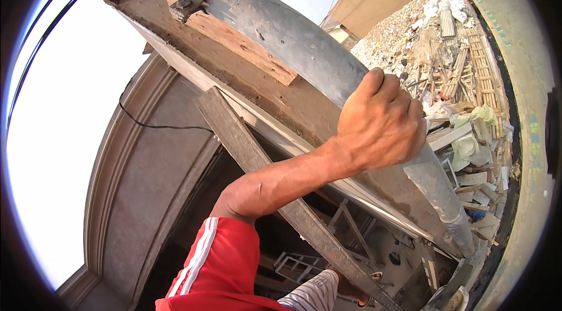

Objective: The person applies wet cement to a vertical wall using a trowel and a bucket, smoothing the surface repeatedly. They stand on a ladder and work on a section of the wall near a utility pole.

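Observation:
My left hand (pixel 383 121), at centre right, is closed around a thick grey, weathered metal pipe (pixel 281 33) that runs diagonally from upper left to lower right, with a bolted clamp (pixel 187 4) near its top. Behind the pipe is a rough beam with a timber strip (pixel 234 42) on it. A long weathered plank (pixel 234 126) slants down beneath my red-sleeved forearm. My right hand is out of sight.
Debris with broken wood (pixel 474 182) and bags fills the ground at right beside a pale wall (pixel 527 153). A curved moulded ledge (pixel 129 176) and black cables are at left. Below, a metal ladder (pixel 293 264) and sandalled feet show in a dark opening.

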A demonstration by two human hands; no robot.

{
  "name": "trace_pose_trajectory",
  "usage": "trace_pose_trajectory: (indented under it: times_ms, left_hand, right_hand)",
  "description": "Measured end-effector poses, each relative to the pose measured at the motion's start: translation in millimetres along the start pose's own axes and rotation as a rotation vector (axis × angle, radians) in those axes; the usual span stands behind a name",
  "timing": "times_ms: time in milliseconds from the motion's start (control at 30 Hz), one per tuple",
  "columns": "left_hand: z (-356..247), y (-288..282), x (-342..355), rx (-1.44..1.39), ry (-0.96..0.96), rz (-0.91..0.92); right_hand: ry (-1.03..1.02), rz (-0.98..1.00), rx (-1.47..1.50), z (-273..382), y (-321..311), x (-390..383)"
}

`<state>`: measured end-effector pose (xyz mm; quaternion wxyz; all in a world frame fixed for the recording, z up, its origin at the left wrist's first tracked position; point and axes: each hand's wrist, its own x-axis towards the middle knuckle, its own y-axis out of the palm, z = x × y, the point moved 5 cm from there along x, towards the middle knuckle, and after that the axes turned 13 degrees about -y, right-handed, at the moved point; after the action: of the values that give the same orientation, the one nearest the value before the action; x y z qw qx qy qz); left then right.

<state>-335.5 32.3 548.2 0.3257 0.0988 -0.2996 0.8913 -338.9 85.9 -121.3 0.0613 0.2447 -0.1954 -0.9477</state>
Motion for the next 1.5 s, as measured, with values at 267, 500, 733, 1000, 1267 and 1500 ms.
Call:
trace_pose_trajectory:
  times_ms: [267,500,733,1000,1267,1500]
  left_hand:
    - [1,-4,1,-0.009,0.016,-0.002]
    - [1,-5,0,-0.013,0.030,-0.007]
    - [2,-9,-3,-0.017,0.033,0.012]
    - [3,-2,-8,-0.038,0.048,0.067]
    - [0,1,-8,-0.082,0.034,0.011]
    - [-15,-27,-30,-0.516,-0.110,-0.176]
  right_hand:
    - [-0.018,-0.018,-0.024,1,-15,-18]
    - [-0.038,-0.041,-0.044,12,-38,-58]
    - [-0.062,-0.044,-0.059,38,-63,-133]
    - [-0.067,-0.003,-0.095,64,-71,-234]
    - [-0.065,0.075,-0.127,93,-42,-323]
    - [-0.061,0.126,-0.165,89,-1,-387]
